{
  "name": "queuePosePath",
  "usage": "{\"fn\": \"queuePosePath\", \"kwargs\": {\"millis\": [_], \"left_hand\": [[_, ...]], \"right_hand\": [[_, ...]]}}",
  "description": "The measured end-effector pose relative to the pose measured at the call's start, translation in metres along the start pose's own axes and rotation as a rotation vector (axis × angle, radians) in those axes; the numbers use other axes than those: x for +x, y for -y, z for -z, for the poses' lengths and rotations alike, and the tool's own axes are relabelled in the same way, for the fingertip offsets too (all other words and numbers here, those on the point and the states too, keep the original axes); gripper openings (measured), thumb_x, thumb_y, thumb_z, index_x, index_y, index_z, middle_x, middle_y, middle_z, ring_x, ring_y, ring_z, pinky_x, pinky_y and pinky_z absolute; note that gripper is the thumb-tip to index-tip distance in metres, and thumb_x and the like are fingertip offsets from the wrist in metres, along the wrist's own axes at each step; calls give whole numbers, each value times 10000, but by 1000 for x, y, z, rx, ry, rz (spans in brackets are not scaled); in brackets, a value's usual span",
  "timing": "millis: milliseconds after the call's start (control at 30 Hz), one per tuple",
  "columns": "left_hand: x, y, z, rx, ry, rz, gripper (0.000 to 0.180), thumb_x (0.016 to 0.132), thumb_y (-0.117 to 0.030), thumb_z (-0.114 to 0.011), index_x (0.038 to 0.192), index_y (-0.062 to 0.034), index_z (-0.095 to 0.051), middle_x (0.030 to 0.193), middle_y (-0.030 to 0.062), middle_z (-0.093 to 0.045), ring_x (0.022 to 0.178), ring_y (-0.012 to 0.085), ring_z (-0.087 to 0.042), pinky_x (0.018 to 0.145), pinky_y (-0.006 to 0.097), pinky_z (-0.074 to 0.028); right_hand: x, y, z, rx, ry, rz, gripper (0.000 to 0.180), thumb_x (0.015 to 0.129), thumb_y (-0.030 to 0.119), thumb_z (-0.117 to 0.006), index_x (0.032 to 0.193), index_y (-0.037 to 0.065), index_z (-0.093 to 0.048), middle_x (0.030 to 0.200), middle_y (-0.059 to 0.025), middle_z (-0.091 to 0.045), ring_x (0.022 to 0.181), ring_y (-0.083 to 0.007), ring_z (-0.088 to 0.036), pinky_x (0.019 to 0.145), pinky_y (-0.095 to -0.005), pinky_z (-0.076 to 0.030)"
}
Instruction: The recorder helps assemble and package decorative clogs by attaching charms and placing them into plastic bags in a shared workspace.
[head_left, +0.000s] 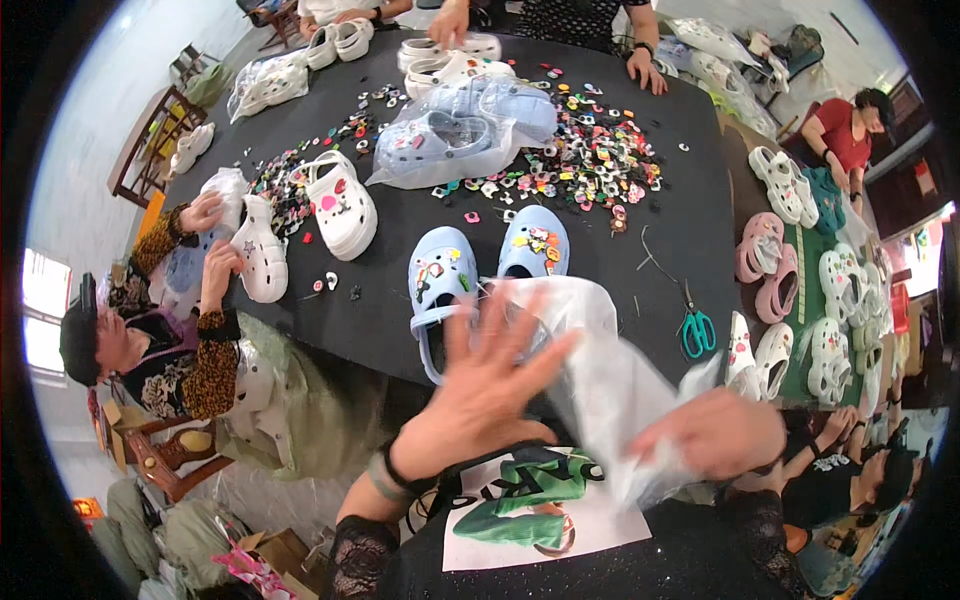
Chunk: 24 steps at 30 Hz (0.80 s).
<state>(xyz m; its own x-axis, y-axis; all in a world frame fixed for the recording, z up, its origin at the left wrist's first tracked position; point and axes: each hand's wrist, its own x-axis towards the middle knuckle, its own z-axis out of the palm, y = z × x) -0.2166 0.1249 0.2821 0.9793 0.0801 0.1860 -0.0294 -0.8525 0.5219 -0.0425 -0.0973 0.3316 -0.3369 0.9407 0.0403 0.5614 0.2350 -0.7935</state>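
A pair of light blue clogs with colourful charms lies in front of me: the left clog [443,275] and the right clog [535,243]. My left hand [485,385] is spread with fingers apart, blurred by motion, above the heels of the clogs and the edge of a clear plastic bag [610,360]. The bag stretches from the right clog's heel toward my body. My right hand [715,435] is closed on the bag's near end, also smeared by motion. Part of both clogs is hidden behind my left hand and the bag.
Piles of loose shoe charms [600,150] cover the black table [670,240]. Bagged blue clogs [435,140] and a white clog [342,205] lie beyond. Teal-handled scissors [697,330] rest at right. A co-worker's hands [220,270] hold another white clog [260,250] at left.
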Motion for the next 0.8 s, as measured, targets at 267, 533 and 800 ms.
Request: {"fn": "queuePosePath", "kwargs": {"millis": [267, 533, 800], "left_hand": [[12, 15, -91, -1454, 1, 293, 447, 797, 34, -551, 1231, -30, -468, 1110, 76, -592, 987, 174, -587, 820, 326, -490], [-10, 42, -124, -1872, 106, 325, 517, 896, -214, -465, 1355, -54, -289, 1293, 77, -443, 1166, 174, -461, 977, 352, -363], [-80, 64, -100, -1777, 44, 695, 542, 769, -73, -633, 1258, 11, -417, 1162, 116, -552, 1027, 178, -556, 887, 321, -455]], "right_hand": [[27, -21, -24, 473, -676, -174, 342, 710, 62, -656, 1036, -11, -580, 1164, -144, -528, 1051, -304, -534, 878, -421, -432], [34, -86, -124, 214, -555, -440, 561, 748, 88, -673, 1250, 8, -438, 1255, -180, -447, 1191, -310, -417, 993, -381, -336], [89, -96, -120, 298, 97, 17, 418, 820, 244, -615, 1116, -30, -504, 1241, -251, -429, 1171, -385, -401, 1008, -405, -312]]}}
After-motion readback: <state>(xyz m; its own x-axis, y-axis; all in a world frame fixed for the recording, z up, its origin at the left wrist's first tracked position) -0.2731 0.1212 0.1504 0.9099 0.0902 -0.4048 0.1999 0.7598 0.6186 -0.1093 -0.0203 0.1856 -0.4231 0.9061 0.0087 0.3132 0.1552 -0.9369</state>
